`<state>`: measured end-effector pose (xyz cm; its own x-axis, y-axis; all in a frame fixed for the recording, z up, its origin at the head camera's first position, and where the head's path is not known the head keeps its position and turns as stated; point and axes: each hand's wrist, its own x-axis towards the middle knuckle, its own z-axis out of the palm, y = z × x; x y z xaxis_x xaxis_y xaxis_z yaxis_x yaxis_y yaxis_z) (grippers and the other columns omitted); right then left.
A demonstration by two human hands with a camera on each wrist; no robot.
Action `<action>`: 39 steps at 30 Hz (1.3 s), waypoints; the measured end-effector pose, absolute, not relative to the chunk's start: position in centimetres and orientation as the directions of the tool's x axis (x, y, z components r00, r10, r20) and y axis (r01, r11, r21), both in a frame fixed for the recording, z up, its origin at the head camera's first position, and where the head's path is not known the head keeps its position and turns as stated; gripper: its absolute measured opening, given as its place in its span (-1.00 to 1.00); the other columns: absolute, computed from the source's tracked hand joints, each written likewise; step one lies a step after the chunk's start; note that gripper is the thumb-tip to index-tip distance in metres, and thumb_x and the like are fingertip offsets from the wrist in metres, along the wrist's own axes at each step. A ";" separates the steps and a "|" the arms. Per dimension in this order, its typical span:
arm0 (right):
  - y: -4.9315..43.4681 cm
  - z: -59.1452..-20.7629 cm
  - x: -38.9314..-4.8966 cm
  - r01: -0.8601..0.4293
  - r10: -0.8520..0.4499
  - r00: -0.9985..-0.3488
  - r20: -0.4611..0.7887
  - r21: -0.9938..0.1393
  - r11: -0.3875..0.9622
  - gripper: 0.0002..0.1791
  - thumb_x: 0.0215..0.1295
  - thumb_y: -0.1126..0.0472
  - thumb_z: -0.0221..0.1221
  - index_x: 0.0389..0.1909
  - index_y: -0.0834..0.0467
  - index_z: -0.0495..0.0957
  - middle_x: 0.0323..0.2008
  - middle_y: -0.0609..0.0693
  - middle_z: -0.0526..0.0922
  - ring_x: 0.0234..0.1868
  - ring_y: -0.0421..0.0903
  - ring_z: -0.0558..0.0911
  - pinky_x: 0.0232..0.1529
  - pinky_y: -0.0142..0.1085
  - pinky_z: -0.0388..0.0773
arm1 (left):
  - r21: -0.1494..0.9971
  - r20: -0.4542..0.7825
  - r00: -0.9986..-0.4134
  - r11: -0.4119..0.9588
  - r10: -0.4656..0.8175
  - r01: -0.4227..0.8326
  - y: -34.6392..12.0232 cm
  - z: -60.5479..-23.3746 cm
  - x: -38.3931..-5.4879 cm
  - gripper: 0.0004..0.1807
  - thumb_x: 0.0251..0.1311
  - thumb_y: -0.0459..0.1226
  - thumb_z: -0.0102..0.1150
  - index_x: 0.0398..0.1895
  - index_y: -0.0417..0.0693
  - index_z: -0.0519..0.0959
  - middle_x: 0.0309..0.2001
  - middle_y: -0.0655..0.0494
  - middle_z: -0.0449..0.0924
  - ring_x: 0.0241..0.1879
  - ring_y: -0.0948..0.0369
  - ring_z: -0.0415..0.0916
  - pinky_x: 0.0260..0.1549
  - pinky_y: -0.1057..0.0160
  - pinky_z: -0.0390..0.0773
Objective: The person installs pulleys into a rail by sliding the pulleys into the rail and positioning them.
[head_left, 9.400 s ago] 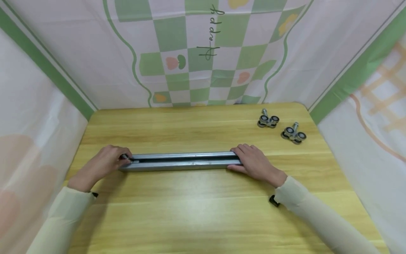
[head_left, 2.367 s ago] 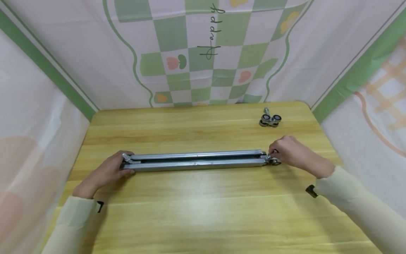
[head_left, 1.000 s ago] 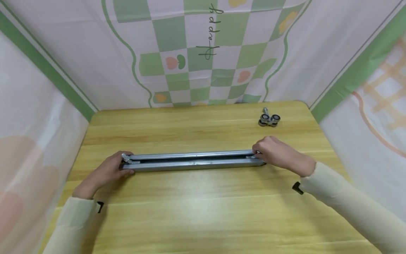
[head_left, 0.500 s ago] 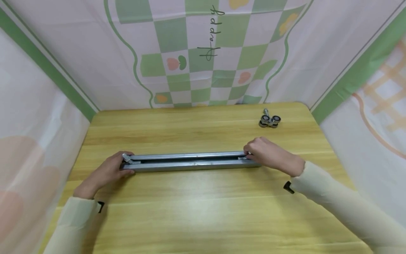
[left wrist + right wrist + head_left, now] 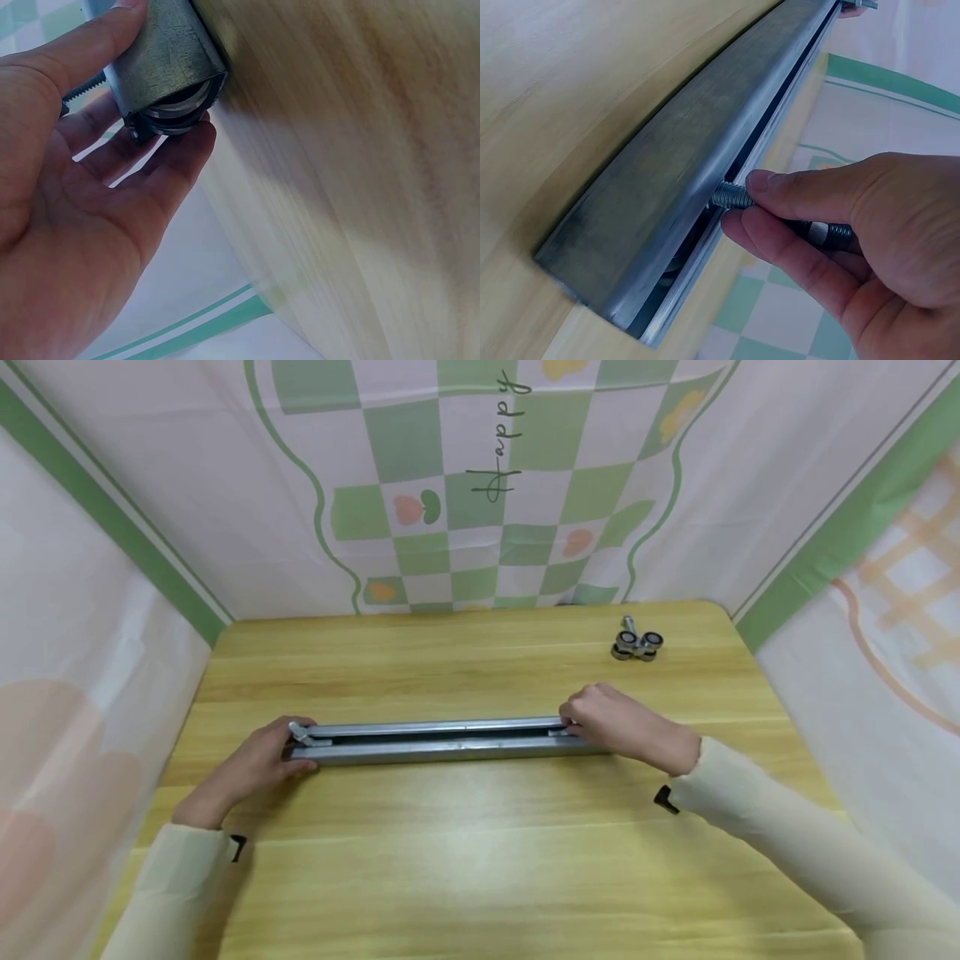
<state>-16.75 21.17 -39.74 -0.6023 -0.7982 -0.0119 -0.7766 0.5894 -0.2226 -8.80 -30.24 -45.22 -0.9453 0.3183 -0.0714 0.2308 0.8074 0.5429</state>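
Note:
A slotted metal track point(image 5: 442, 749) lies crosswise on the wooden table, its slot facing up. My left hand point(image 5: 251, 768) grips its left end, thumb on the near wall and fingers around the far side. Inside that end sits a roller trolley point(image 5: 180, 111), its wheels showing at the opening and its bolt point(image 5: 300, 732) poking up through the slot. Near the right end, my right hand point(image 5: 618, 728) pinches the threaded bolt point(image 5: 731, 196) of another roller trolley between thumb and fingers. That trolley's wheels are inside the track, mostly hidden.
One loose roller trolley point(image 5: 637, 645) with its bolt pointing away lies at the back right of the wooden table point(image 5: 465, 860). A patterned cloth point(image 5: 480, 485) hangs behind the table and along both sides.
My right hand took the nearer of two loose roller trolleys, entered it at the track's right end and has slid it leftward along the slot. My left hand stays at the left end.

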 end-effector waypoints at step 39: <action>15.1 -39.7 -16.0 -0.801 -0.823 -0.567 -0.031 -0.211 0.560 -0.83 0.34 0.45 0.36 -0.44 0.21 0.69 -0.52 -0.05 0.68 -0.57 -0.30 0.49 -0.49 -0.46 0.52 | 0.547 -0.038 -0.947 0.800 0.320 0.249 -30.1 -45.3 -8.5 -0.42 0.21 -0.36 0.53 0.22 -0.44 0.51 0.09 -0.39 0.61 0.09 -0.23 0.60 0.10 -0.27 0.57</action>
<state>-16.04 15.11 -39.67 -0.5670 -0.8232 -0.0307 -0.8013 0.5598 -0.2109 -8.49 -30.06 -45.27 -0.9466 0.3203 -0.0381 0.2486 0.7996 0.5466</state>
